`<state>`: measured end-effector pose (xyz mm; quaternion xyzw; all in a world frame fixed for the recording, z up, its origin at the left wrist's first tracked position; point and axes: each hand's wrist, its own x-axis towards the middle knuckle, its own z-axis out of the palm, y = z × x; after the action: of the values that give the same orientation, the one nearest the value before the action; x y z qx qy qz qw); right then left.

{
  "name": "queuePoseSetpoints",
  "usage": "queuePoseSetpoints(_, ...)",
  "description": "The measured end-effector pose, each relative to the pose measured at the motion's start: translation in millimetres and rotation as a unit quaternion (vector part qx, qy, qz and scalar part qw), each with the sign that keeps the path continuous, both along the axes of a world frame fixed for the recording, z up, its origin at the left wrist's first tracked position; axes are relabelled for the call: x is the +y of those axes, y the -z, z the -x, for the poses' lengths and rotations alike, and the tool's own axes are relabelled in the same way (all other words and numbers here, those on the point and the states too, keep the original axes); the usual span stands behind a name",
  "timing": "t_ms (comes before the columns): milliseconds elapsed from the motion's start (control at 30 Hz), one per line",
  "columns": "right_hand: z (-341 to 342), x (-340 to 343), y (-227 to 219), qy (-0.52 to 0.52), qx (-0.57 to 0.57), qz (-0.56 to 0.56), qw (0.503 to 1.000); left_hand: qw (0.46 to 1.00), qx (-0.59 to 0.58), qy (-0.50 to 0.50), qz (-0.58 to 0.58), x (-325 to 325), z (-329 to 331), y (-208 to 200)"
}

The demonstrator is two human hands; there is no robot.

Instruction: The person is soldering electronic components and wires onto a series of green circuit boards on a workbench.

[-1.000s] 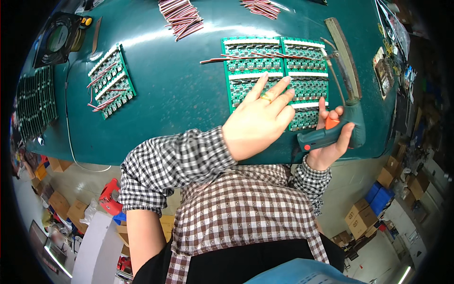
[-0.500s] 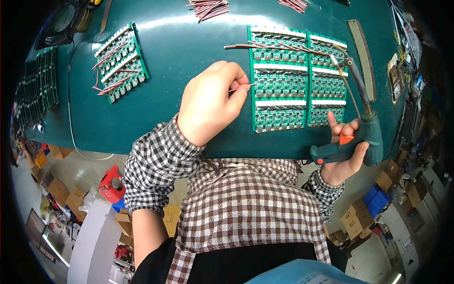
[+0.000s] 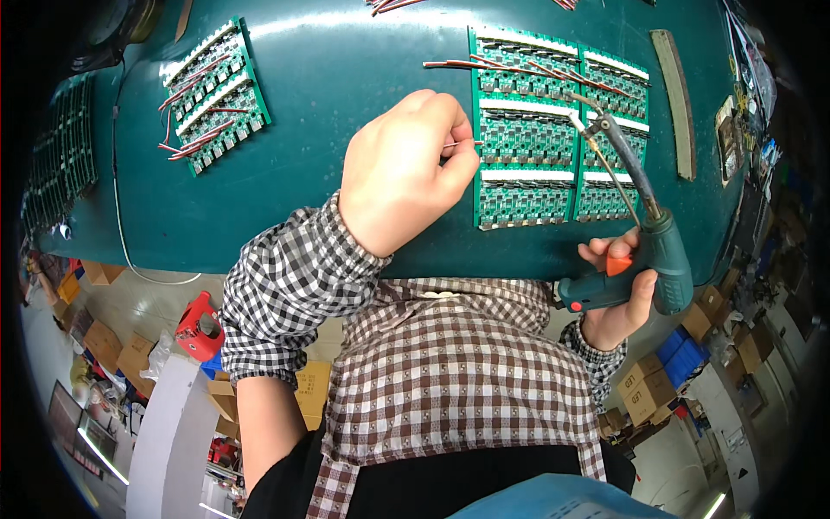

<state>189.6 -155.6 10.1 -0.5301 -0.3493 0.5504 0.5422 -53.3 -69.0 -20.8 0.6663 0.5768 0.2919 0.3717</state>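
Observation:
My left hand (image 3: 406, 169) pinches a thin wire (image 3: 450, 144) at the left edge of a green circuit board panel (image 3: 526, 138). The wire's far end reaches the board's edge near its middle row. In my right hand (image 3: 624, 298) is a green soldering gun (image 3: 667, 259) with an orange trigger, a finger lying by the trigger. Its metal tip (image 3: 581, 121) hangs over the seam between this panel and a second green panel (image 3: 612, 156). Several red, black and white wires (image 3: 519, 67) lie across the top rows of both panels.
At the left, another board panel (image 3: 216, 99) carries loose wires. Stacked boards (image 3: 60, 156) stand at the far left beside a grey cable (image 3: 118, 173). A flat strip (image 3: 674, 104) lies right of the panels. Wire bundles (image 3: 398, 6) sit at the far edge of the green table (image 3: 311, 104).
The soldering gun's tip has moved left and down, from the right panel toward the seam between the panels. My left hand keeps its pinch on the wire, now right at the board's edge.

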Motion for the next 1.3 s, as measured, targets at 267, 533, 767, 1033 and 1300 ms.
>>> queuePoseSetpoints(267,-1,-4,-2,0.053,0.011,-0.005,0.999,0.995,-0.090,0.029,0.034,8,5,-19)
queuePoseSetpoints(533,3,-10,-6,0.054,0.008,0.023,0.998,0.998,0.037,0.048,0.017,12,3,-3)
queuePoseSetpoints(767,4,-12,-8,0.038,-0.001,0.040,0.998,0.999,-0.004,0.034,0.021,11,0,-4)
queuePoseSetpoints(1033,3,-13,-11,0.026,0.004,0.046,0.999,0.999,0.002,0.037,-0.003,11,-1,-3)
queuePoseSetpoints(1300,6,-15,-14,0.013,0.002,0.052,0.999,0.999,0.008,0.042,0.007,13,0,-4)
